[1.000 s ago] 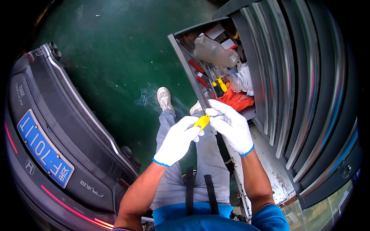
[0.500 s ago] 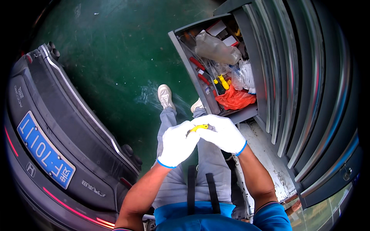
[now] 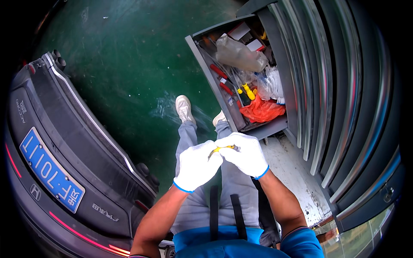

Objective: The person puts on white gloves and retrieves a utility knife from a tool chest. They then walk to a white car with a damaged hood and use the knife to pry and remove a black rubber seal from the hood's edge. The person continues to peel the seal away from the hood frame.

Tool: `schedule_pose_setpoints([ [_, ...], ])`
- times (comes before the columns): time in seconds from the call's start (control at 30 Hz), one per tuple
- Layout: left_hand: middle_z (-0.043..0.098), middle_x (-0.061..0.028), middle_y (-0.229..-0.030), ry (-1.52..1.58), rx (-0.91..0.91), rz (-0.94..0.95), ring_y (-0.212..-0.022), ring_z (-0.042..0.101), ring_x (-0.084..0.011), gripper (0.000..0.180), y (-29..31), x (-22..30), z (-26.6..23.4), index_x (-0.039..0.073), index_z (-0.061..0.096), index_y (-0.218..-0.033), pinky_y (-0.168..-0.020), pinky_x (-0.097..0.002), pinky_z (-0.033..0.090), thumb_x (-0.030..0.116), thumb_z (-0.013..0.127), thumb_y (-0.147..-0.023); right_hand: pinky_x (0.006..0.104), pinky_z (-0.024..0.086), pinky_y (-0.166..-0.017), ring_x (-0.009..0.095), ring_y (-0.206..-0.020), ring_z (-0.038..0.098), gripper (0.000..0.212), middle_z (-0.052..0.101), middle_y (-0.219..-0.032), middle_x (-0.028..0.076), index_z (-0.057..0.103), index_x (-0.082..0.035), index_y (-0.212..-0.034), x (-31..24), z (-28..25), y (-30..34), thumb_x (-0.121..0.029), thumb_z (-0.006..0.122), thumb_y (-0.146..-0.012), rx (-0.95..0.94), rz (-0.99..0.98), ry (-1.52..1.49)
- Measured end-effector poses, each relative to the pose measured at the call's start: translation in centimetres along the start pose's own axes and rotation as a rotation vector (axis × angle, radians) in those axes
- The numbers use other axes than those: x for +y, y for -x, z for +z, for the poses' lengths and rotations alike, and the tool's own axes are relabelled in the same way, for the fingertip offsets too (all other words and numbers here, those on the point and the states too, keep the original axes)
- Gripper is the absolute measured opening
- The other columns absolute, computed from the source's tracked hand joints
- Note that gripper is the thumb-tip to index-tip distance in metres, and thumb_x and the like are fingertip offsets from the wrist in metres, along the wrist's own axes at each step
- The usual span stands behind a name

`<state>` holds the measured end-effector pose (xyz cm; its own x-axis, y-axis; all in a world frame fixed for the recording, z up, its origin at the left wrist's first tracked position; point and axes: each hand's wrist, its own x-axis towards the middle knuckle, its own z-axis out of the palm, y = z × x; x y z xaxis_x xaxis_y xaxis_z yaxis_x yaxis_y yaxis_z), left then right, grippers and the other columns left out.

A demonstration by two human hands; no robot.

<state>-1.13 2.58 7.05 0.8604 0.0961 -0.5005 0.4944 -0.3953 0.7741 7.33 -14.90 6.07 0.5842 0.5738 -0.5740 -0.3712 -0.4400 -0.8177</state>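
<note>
Both my hands are in white knitted gloves with blue cuffs and meet in front of my legs. A small, slim yellow tool (image 3: pixel 224 148) with a greyish part lies between them; its exact kind is mostly hidden by the fingers. My left hand (image 3: pixel 197 167) is closed, its thumb and fingers pinching the tool's left end. My right hand (image 3: pixel 246 155) is also closed, its fingertips gripping the right end. The two gloves nearly touch at their fingertips.
To the right, a dark grey tool cabinet (image 3: pixel 310 86) has one drawer (image 3: pixel 206 66) pulled out. It holds red-handled tools (image 3: pixel 219 71), yellow-handled screwdrivers (image 3: pixel 248 92), an orange-red plastic bag (image 3: pixel 260 110) and white gloves (image 3: pixel 273 84). A dark car's rear (image 3: pixel 81 129) stands at left over green flooring (image 3: pixel 124 56).
My right hand has shifted slightly left and down, and both gloves have turned a little around the yellow tool. The tool now sits lower and flatter between them.
</note>
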Motion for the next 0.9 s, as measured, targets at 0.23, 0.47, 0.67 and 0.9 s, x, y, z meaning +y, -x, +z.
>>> schedule_pose_setpoints([
  [0.23, 0.068, -0.0149, -0.083, 0.073, -0.225, -0.054, -0.069, 0.068, -0.0322, 0.017, 0.4, -0.8, -0.8, 0.005, 0.07, -0.1, -0.063, -0.0386, 0.053, 0.02, 0.07, -0.092, 0.0313, 0.055, -0.074, 0.021, -0.081, 0.069, 0.026, 0.072, -0.096, 0.012, 0.074, -0.004, -0.113, -0.3, -0.4, 0.6, -0.009, 0.076, -0.087, -0.044, 0.066, 0.041],
  [0.47, 0.069, -0.016, -0.091, 0.049, -0.285, -0.022, -0.075, 0.068, -0.0357, 0.018, 0.5, -0.5, -1.3, 0.005, 0.068, -0.107, -0.066, -0.0411, 0.053, 0.019, 0.067, -0.095, 0.0293, 0.055, -0.076, 0.016, -0.083, 0.067, 0.031, 0.071, -0.1, 0.01, 0.072, -0.004, -0.12, 0.7, -1.0, 1.1, -0.011, 0.074, -0.091, -0.12, 0.215, -0.16],
  [0.67, 0.068, -0.0138, -0.079, -0.035, -0.089, -0.008, -0.07, 0.069, -0.0357, 0.017, 0.7, -0.2, 0.2, 0.008, 0.071, -0.095, -0.061, -0.0425, 0.054, 0.024, 0.069, -0.088, 0.0303, 0.055, -0.076, 0.019, -0.084, 0.068, 0.032, 0.071, -0.1, 0.011, 0.072, -0.005, -0.121, -0.2, -1.2, 1.1, -0.01, 0.073, -0.09, -0.149, 0.139, -0.014],
  [0.9, 0.062, -0.0125, -0.069, -0.097, 0.029, 0.101, -0.06, 0.063, -0.0319, 0.013, 1.0, -1.1, 1.6, 0.007, 0.073, -0.088, -0.057, -0.0384, 0.05, 0.016, 0.071, -0.08, 0.0375, 0.057, -0.079, 0.032, -0.091, 0.072, 0.025, 0.073, -0.103, 0.014, 0.073, -0.008, -0.113, -0.3, -0.1, 1.6, -0.011, 0.072, -0.088, -0.105, 0.044, 0.106],
])
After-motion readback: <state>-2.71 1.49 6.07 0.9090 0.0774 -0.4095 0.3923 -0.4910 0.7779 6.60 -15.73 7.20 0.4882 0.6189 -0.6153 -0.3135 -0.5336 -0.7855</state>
